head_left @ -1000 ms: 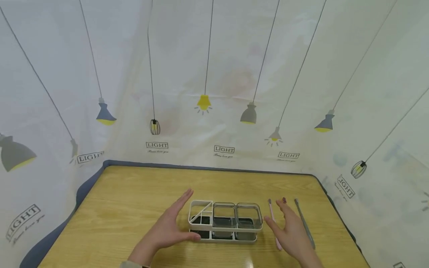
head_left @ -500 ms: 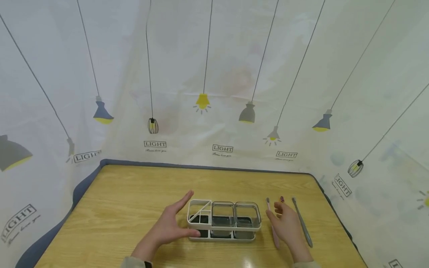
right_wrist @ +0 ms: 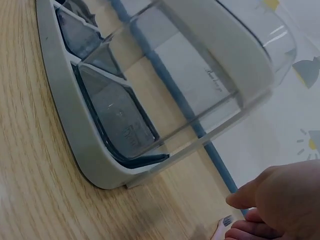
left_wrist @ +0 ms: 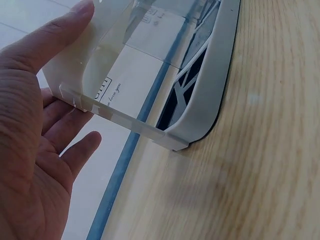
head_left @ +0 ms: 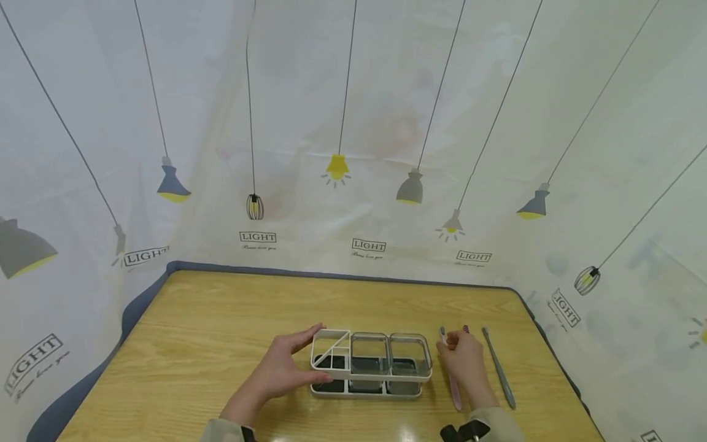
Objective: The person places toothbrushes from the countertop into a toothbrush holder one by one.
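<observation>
Nearest to us are two light sleeves (head_left: 499,423), with black straps at the wrists. Beyond the cuff, we record the left hand (head_left: 284,368) clamped on the left end of a white two-tier rack (head_left: 381,377): the thumb lies along the near side of the upper tier and the fingers go round toward the far corner, so the rack sits directly to the hand's right. The right hand (head_left: 466,363) is just to the right of the rack, apart from it, bent over a pink toothbrush (head_left: 455,396); the handle runs out below the hand toward us and the bristled head shows past the fingertips. Thumb and fingers are drawn together there; we cannot tell from either view whether they pinch the brush. On the rack, we note two clear cups (head_left: 407,336) in the middle and right of the upper tier, a diagonal divider at left, and dark pads in the base below. A grey toothbrush (head_left: 499,371) lies just right of the right hand; a striped one (head_left: 466,329) pokes out beyond the knuckles. Farther off, the wooden table (head_left: 248,307) ends in a blue edge, backed by a lamp-printed sheet (head_left: 287,123).
</observation>
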A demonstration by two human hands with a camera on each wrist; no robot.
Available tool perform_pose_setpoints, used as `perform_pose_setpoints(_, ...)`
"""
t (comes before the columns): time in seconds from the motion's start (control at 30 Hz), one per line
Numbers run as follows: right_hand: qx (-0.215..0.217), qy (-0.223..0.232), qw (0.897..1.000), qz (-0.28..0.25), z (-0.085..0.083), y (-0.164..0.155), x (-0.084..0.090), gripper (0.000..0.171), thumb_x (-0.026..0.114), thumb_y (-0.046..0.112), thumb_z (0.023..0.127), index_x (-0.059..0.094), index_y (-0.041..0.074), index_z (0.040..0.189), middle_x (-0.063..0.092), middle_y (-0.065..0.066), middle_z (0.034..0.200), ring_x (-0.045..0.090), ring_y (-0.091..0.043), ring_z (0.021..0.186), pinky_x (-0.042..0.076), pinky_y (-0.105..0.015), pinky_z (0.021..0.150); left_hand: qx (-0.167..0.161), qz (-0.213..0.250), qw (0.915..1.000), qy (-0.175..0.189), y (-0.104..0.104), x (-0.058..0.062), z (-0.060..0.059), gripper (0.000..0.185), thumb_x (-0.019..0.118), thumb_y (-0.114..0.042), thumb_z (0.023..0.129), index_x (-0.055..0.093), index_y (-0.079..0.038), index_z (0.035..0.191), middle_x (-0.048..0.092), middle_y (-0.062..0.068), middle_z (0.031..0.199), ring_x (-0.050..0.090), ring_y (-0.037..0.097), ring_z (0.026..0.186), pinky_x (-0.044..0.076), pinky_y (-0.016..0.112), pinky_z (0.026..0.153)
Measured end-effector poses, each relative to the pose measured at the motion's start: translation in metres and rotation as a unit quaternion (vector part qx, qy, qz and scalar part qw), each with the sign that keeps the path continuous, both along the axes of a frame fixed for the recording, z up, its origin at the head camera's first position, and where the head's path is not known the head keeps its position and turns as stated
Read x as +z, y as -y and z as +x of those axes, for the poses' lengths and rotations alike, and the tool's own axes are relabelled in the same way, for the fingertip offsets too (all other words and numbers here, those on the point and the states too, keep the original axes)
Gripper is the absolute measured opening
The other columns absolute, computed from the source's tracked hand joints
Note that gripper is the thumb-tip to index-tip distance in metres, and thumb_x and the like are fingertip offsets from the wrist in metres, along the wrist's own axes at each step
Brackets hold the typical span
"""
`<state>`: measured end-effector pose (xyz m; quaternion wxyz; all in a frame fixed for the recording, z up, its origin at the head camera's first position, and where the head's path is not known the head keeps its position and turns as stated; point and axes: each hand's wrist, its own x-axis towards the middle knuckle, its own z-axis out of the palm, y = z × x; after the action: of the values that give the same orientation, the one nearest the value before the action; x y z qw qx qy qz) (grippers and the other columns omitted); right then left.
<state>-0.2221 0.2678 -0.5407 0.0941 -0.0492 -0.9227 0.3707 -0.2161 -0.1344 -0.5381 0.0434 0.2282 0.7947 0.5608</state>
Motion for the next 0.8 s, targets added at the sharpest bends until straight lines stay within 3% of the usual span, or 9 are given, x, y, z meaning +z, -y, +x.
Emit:
perform_pose_setpoints(0.27,-0.019,0.018,1.0,0.017,-0.012,-0.003,-0.008,0.035,0.07,0.003,0.094,0.064,-0.023,0.117,0.07,-0.032,0.106,0.069,-0.049,0.103,0.06,-0.057,0.088,0.004,-0.008,1.0,0.004,0.0,0.002,-0.003,0.095,0.098,-0.04,0.076,0.055,-0.015,0.156,0.05,0.01,0.158,0.053,0.039,0.14,0.043,0.052,0.115)
perform_pose_setpoints(0.57,-0.055,0.06,0.997,-0.008,-0.02,-0.001,-0.016,0.026,0.069,-0.003,0.092,0.067,-0.018,0.113,0.071,-0.025,0.101,0.07,-0.039,0.097,0.06,-0.053,0.087,0.001,-0.008,0.9997,0.021,0.001,0.0,-0.001,0.095,0.098,-0.039,0.076,0.053,-0.019,0.158,0.048,0.008,0.16,0.051,0.039,0.141,0.043,0.054,0.115)
perform_pose_setpoints(0.8,-0.069,0.052,0.996,-0.003,-0.022,-0.001,-0.021,0.019,0.065,-0.007,0.089,0.07,-0.016,0.106,0.072,-0.022,0.094,0.071,-0.036,0.09,0.062,-0.05,0.079,-0.005,-0.003,0.9997,0.026,0.002,0.0,0.0,0.094,0.098,-0.038,0.077,0.053,-0.019,0.158,0.048,0.01,0.16,0.05,0.041,0.142,0.042,0.057,0.115)
